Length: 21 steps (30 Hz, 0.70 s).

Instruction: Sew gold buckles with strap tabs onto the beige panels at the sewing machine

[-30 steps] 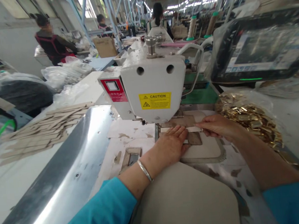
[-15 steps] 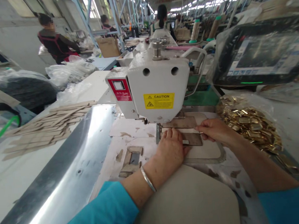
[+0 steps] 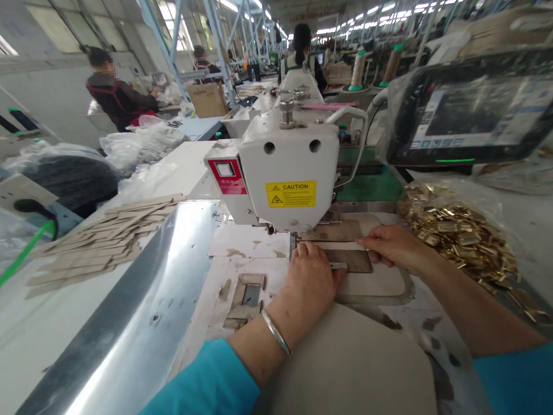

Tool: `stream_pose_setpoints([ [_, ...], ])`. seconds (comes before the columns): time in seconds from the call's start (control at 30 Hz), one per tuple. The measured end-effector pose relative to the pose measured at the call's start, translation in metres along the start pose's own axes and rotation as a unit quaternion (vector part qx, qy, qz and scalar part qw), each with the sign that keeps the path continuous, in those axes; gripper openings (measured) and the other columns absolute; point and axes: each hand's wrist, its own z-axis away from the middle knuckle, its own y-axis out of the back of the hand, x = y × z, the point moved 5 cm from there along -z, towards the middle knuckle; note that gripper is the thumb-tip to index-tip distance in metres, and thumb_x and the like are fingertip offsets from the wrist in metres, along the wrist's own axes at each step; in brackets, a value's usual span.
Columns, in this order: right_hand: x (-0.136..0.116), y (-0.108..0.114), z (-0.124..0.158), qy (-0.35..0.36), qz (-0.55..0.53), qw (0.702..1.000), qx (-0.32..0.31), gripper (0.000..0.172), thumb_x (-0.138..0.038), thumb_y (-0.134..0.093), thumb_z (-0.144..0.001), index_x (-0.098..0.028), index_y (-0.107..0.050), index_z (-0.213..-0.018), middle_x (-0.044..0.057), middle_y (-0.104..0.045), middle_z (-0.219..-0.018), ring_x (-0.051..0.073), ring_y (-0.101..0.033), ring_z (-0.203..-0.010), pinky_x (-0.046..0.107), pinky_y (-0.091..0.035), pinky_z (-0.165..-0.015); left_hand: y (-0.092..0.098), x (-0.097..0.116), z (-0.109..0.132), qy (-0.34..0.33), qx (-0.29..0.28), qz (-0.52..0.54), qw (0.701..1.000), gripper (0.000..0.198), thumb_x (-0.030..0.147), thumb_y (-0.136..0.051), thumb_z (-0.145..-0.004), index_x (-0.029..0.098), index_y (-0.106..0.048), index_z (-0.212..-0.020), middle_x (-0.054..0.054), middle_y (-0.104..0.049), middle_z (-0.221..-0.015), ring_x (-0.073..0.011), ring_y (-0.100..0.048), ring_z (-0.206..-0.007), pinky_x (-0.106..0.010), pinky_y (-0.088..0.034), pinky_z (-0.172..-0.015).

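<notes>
Pinches the right end of a pale strip (image 3: 344, 246) in the right grip (image 3: 393, 245), closed on it between thumb and finger. Lays the left grip (image 3: 312, 278) over the left part of the same strip, with fingers bent and pointing away from the body; cannot tell whether grasping or only pressing, with the undersides out of sight. Holds so at both ends, presumably to stop any skewing or lifting in the gap between the upper plate (image 3: 334, 231) and the lower plate (image 3: 356, 262). Has the strip low in front of the machine (image 3: 292, 161), above a round-cornered panel (image 3: 387, 283).

Points the strip crosswise, with the long axis running left to right and nearly parallel to the long edges of both plates. Aims the pinched end to the right, roughly toward the buckles (image 3: 467, 236), and the covered end to the left.

Stores the buckles in a clear bag (image 3: 491, 196) beside the right grip, likely for easy reach. Fans out a stack (image 3: 110, 241) of flat pieces on the worktop (image 3: 22, 346) past the metal sheet (image 3: 185, 267), perhaps for lifting singly. Leaves a small frame (image 3: 238, 296) lying flat, left of the left grip and untouched.
</notes>
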Motion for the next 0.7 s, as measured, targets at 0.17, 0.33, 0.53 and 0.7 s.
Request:
stream_pose_setpoints([
  [0.17, -0.002, 0.0, -0.003, -0.023, 0.019, 1.0, -0.001, 0.026, -0.03, -0.06, -0.084, -0.017, -0.054, -0.063, 0.0, -0.059, -0.046, 0.005, -0.04, -0.032, 0.017, -0.025, -0.032, -0.013, 0.007, -0.003, -0.15, 0.024, 0.053, 0.987, 0.048, 0.034, -0.051, -0.095, 0.009, -0.048, -0.136, -0.015, -0.051, -0.142, -0.0273, -0.045, -0.133, -0.04, -0.036, -0.111],
  [0.33, -0.002, -0.001, -0.006, -0.024, 0.087, 0.996, 0.01, 0.029, -0.04, -0.064, -0.084, -0.017, -0.056, -0.067, -0.002, -0.056, -0.046, 0.007, -0.043, -0.034, 0.019, -0.031, -0.035, -0.022, 0.003, -0.006, -0.172, -0.005, 0.092, 0.981, 0.053, 0.035, -0.048, -0.096, 0.011, -0.041, -0.143, -0.013, -0.042, -0.15, -0.0232, -0.038, -0.14, -0.039, -0.029, -0.117],
  [0.53, -0.038, 0.014, 0.011, 0.11, 0.274, 0.951, 0.093, 0.023, -0.029, -0.068, -0.08, -0.02, -0.057, -0.063, 0.001, -0.058, -0.058, 0.016, -0.06, -0.063, 0.023, -0.041, -0.056, -0.023, 0.004, -0.008, -0.16, -0.019, 0.092, 0.983, 0.054, 0.036, -0.049, -0.097, 0.01, -0.041, -0.144, -0.012, -0.041, -0.151, -0.0234, -0.036, -0.141, -0.039, -0.026, -0.119],
  [0.7, -0.047, 0.015, 0.012, 0.01, 0.085, 0.996, 0.036, 0.024, -0.019, -0.072, -0.078, -0.018, -0.055, -0.061, 0.002, -0.061, -0.059, 0.016, -0.064, -0.067, 0.023, -0.05, -0.063, -0.022, 0.005, -0.008, -0.168, -0.026, 0.099, 0.98, 0.053, 0.036, -0.045, -0.098, 0.009, -0.04, -0.144, -0.012, -0.039, -0.152, -0.0227, -0.034, -0.142, -0.038, -0.024, -0.119],
])
